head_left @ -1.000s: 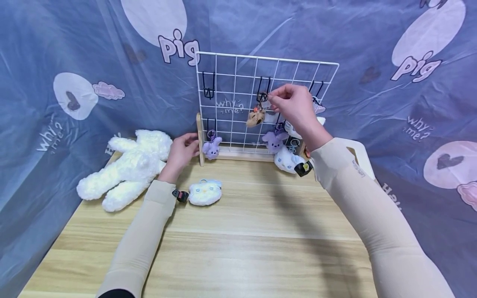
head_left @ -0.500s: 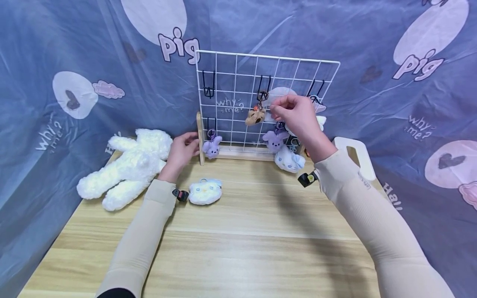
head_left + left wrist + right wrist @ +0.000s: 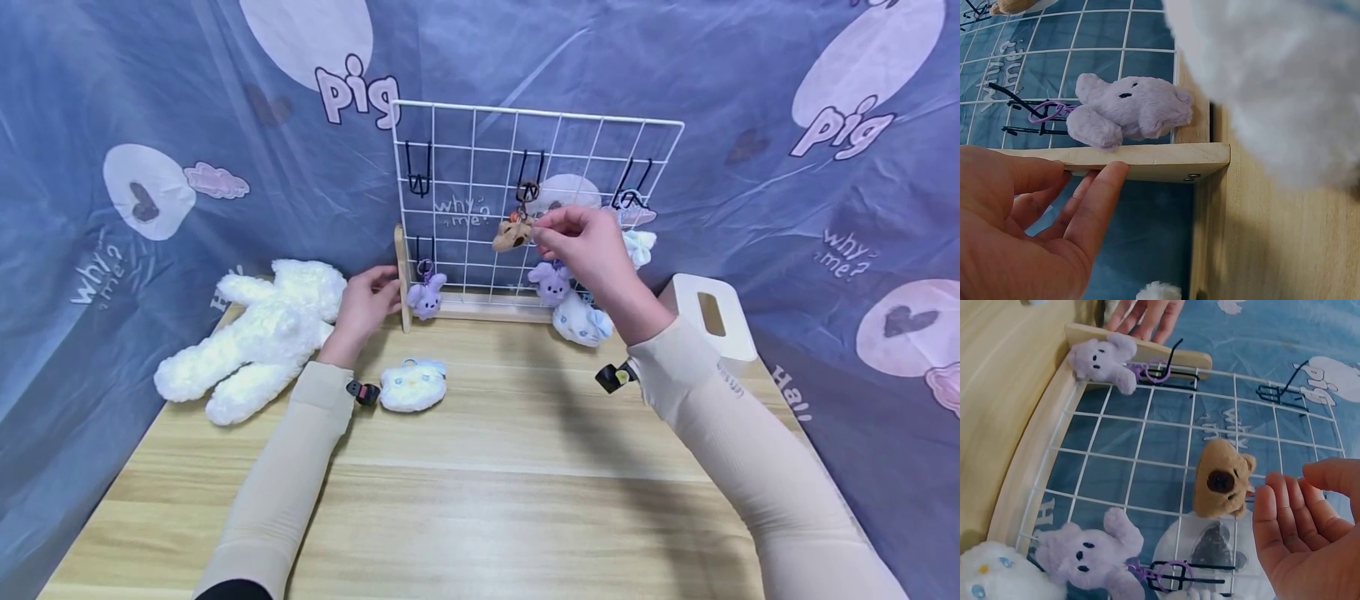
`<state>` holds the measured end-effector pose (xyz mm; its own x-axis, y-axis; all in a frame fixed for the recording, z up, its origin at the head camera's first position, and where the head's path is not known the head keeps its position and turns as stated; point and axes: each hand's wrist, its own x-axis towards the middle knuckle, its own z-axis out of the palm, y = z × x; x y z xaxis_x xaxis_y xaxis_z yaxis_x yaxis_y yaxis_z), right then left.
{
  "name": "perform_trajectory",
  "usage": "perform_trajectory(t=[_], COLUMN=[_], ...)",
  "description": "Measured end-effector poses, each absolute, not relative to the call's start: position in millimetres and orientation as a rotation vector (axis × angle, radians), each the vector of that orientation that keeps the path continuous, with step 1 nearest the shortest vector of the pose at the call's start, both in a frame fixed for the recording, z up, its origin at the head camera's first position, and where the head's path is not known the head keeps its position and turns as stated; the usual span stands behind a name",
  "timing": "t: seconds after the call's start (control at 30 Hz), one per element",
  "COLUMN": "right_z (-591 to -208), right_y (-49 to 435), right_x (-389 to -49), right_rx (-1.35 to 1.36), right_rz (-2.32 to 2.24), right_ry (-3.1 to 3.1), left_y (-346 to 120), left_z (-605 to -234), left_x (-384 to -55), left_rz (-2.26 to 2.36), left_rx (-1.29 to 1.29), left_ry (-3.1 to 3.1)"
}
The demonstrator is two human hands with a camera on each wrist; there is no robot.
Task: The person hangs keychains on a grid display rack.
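A brown bear plush keychain (image 3: 510,235) hangs by its ring from the upper middle black hook of a white wire grid rack (image 3: 540,112). My right hand (image 3: 592,246) is beside the bear, fingertips overlapping its right edge in the head view. In the right wrist view its fingers bend loosely and nothing lies between them. My left hand (image 3: 363,308) touches the rack's wooden side post (image 3: 1154,155) with its fingertips. Just past that post hangs a purple rabbit plush keychain (image 3: 1129,107). A second purple rabbit keychain (image 3: 1094,553) hangs below the bear, toward the right.
A white cat-face plush (image 3: 412,386) lies on the table near my left wrist. Another white cat plush (image 3: 581,319) is at the rack's lower right. A large fluffy white plush (image 3: 270,333) lies at left, a white box (image 3: 738,325) stands at right. The upper left hook (image 3: 419,183) holds nothing.
My right hand has let go of the bear keychain's ring and dropped down beside the bear. The bear now hangs from the hook. My left hand stays at the post.
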<state>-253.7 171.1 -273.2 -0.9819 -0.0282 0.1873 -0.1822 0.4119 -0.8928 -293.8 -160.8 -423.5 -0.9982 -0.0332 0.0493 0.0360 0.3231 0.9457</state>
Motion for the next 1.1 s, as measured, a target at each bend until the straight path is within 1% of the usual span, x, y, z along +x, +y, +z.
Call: perform_trajectory(t=[0.4, 0.7, 1.1], right_z=[-291, -320, -368], right_y=[158, 138, 96], right_x=[-243, -236, -231], right_rx=[0.246, 0.339, 0.512], right_rz=[1.697, 1.655, 1.636], right_ry=[-2.573, -2.717, -2.876], left_y=[-164, -161, -163], left_z=[-423, -420, -421], left_x=[-292, -295, -292], left_rz=[-1.787, -1.779, -1.810], left_rx=[-0.005, -0.030, -0.014], left_ry=[-2.507, -2.504, -2.515])
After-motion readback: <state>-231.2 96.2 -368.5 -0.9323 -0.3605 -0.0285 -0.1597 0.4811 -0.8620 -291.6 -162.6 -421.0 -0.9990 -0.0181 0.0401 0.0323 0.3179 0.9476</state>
